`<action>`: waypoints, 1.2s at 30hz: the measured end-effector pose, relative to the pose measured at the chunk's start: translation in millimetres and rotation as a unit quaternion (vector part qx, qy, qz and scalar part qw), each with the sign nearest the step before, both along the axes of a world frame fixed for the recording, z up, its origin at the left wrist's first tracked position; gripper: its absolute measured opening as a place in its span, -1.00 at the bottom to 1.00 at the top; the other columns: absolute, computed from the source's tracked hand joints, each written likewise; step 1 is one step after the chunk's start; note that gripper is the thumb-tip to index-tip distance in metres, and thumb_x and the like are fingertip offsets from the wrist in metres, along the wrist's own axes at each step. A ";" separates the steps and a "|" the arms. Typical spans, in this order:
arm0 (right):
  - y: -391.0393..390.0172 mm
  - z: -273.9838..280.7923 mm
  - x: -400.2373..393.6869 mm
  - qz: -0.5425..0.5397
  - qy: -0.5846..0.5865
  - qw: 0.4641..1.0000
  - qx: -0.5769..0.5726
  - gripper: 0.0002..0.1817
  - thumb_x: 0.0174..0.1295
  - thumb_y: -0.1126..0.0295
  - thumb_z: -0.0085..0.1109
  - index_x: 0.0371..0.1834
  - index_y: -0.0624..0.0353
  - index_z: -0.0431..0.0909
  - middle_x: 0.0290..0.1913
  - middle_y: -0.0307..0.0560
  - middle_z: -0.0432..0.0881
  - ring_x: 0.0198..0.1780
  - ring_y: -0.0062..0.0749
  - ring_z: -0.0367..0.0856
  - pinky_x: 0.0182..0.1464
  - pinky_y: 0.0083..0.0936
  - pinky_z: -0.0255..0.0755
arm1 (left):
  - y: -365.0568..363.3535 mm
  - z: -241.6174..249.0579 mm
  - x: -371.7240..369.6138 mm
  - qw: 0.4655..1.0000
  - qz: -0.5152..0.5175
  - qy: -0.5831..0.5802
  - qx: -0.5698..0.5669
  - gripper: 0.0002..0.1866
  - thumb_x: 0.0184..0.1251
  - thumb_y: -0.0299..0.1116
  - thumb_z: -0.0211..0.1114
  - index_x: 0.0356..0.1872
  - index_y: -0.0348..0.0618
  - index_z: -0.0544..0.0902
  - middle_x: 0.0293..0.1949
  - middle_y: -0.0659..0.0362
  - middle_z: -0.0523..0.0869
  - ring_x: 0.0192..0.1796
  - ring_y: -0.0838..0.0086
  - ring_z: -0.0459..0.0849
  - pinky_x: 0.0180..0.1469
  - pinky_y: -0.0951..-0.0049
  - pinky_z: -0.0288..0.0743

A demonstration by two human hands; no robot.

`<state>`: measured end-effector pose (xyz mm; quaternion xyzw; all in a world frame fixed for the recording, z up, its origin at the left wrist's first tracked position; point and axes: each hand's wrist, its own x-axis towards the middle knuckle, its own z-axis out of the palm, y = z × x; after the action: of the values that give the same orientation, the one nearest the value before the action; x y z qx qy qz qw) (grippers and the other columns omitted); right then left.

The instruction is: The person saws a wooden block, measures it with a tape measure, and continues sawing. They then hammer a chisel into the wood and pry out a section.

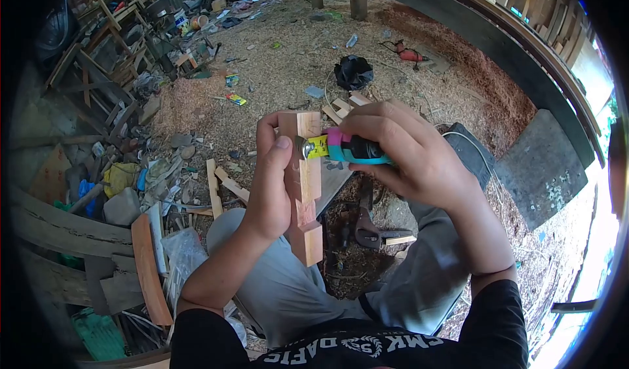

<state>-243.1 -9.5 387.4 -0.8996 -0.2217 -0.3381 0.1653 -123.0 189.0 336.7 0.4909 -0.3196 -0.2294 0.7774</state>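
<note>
A notched wooden block stands upright in front of my body, gripped near its top by my left hand. My thumb lies along its left side. In my right hand is a tape measure with a teal, black and pink case. Its short yellow blade reaches left across the block's upper part, and the metal end hook sits at the block's left edge by my left thumb. The fingers of my right hand wrap over the case.
Wood offcuts and a handsaw lie below and beyond the block. Farther off are a black plastic bag and a red power tool on shavings. Scrap wood is piled at left; a grey board leans at right.
</note>
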 end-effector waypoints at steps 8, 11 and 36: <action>0.1 1.6 0.3 -0.024 0.010 1.000 0.012 -0.41 0.14 0.45 0.57 0.25 0.25 0.57 0.14 0.10 0.70 0.16 0.06 0.74 0.15 -0.15 0.65 | 6.5 5.0 6.6 0.995 0.017 -0.056 0.080 -0.48 0.66 -0.15 0.08 0.48 -0.09 0.24 -0.06 0.14 0.60 -0.40 0.55 0.66 -0.41 0.47 0.65; -0.6 3.3 -0.6 -0.011 0.007 1.000 0.009 -0.41 0.13 0.45 0.57 0.26 0.25 0.57 0.14 0.09 0.70 0.15 0.06 0.75 0.14 -0.16 0.65 | 8.2 4.4 7.4 0.998 -0.001 -0.020 0.059 -0.50 0.66 -0.16 0.07 0.46 -0.10 0.25 -0.09 0.12 0.60 -0.43 0.52 0.66 -0.44 0.46 0.63; -2.9 -25.2 -4.9 0.002 0.098 0.994 0.058 -0.53 0.20 0.46 0.50 0.23 -0.01 0.75 0.21 0.03 0.76 0.15 0.06 0.79 0.14 -0.10 0.71 | 1.6 -18.1 4.5 0.928 0.080 -0.332 0.151 -0.30 0.52 -0.35 0.35 0.51 -0.40 0.21 0.25 -0.26 0.53 0.27 0.00 0.67 0.30 0.08 0.55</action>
<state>-248.0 -12.4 362.2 -0.9167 -0.1861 -0.2607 0.2390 -118.5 190.6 318.6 0.6746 -0.4801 -0.0358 0.5595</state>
